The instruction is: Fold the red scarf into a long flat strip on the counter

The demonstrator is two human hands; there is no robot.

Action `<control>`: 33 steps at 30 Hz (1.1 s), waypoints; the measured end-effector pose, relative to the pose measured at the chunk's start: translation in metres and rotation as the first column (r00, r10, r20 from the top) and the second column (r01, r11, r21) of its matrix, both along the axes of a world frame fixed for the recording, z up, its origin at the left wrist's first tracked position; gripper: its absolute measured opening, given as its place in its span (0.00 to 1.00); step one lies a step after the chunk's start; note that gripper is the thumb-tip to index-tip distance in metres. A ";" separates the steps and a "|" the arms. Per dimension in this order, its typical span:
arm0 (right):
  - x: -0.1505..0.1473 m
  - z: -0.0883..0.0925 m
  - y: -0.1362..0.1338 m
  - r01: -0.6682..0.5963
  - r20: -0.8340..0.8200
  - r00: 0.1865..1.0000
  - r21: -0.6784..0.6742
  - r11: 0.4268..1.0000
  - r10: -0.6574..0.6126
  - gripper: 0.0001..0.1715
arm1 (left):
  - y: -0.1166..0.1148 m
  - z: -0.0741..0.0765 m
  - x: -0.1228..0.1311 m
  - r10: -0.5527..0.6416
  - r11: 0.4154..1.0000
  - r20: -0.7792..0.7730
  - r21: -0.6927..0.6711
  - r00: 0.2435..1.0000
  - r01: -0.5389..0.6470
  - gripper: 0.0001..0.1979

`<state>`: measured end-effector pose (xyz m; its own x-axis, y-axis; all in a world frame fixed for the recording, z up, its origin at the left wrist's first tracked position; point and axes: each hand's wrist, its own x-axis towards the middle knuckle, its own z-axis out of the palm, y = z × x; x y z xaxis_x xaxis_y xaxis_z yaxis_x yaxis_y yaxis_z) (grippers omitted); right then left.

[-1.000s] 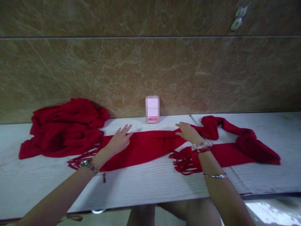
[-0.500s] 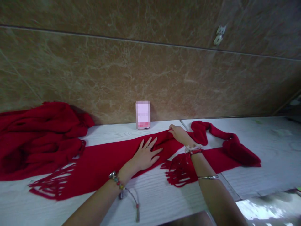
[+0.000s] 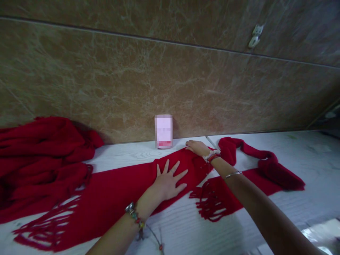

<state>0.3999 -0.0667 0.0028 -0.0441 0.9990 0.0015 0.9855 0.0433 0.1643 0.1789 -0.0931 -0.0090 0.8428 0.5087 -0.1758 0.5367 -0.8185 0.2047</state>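
A long red fringed scarf [image 3: 117, 189] lies spread across the white table [image 3: 180, 226]. My left hand [image 3: 168, 180] rests flat on it, fingers spread, near the scarf's middle. My right hand [image 3: 196, 147] lies on the scarf's far edge, fingers curled down over the cloth close to the wall; whether it pinches the cloth is unclear. A fringed end [image 3: 209, 202] of the scarf lies under my right forearm, and its other part [image 3: 268, 168] snakes off to the right.
A heap of red scarves [image 3: 45, 156] is piled at the left against the marbled brown wall [image 3: 132, 81]. A small pink card [image 3: 163, 131] stands against the wall behind my hands. A seam in the table top runs just right of my right hand.
My left hand slid right along the scarf toward its middle and stays flat. My right hand moved up to the scarf's far edge near the wall. The view shifted right.
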 end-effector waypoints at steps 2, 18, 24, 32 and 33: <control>0.009 0.002 -0.015 -0.040 0.041 0.998 0.033 0.999 0.039 0.16 | 0.001 0.005 -0.001 -0.004 0.999 -0.058 -0.054 0.998 0.001 0.26; 0.043 0.002 -0.119 0.296 -0.123 0.955 0.345 0.891 -0.269 0.17 | -0.005 0.022 0.049 -0.121 0.959 0.131 0.271 0.984 0.082 0.17; 0.060 0.021 -0.105 0.500 -0.386 0.846 0.332 0.800 -0.368 0.16 | -0.003 -0.019 0.058 -0.194 0.960 0.217 0.242 0.957 0.140 0.22; 0.075 0.041 -0.083 0.463 -0.166 0.886 0.259 0.848 -0.433 0.18 | -0.016 -0.009 0.020 -0.240 0.959 0.138 0.187 0.961 0.213 0.20; 0.075 0.044 -0.078 0.435 -0.136 0.900 0.228 0.871 -0.413 0.18 | -0.018 -0.008 0.017 -0.221 0.965 0.120 0.167 0.968 0.199 0.20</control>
<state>0.4747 -0.1446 0.0465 0.3945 0.8884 0.2348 0.9101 -0.4131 0.0341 0.1960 -0.1108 -0.0165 0.9441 0.3293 0.0144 0.3249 -0.9371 0.1278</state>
